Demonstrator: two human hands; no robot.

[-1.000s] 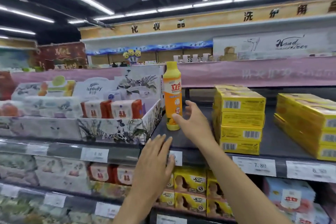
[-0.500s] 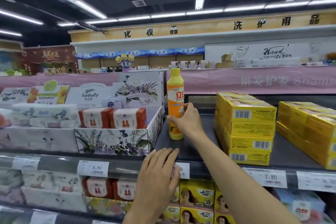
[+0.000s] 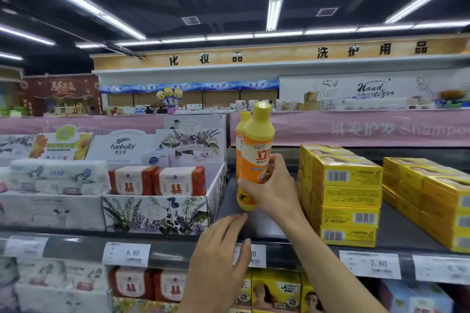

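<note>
Your right hand (image 3: 273, 193) grips a yellow plastic bottle (image 3: 256, 145) with an orange label, red lettering and a yellow cap, closed. The fingers wrap its lower half. It's near upright, top tilted slightly right, its base low over the dark shelf (image 3: 407, 231); can't tell if they touch. A second yellow bottle (image 3: 240, 145) of the same kind stands just behind it, mostly hidden.

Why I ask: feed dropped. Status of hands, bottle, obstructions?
Right hand grips front bottle, tilted. Left hand rests on shelf edge. Second bottle directly behind; yellow boxes to the right.
</note>
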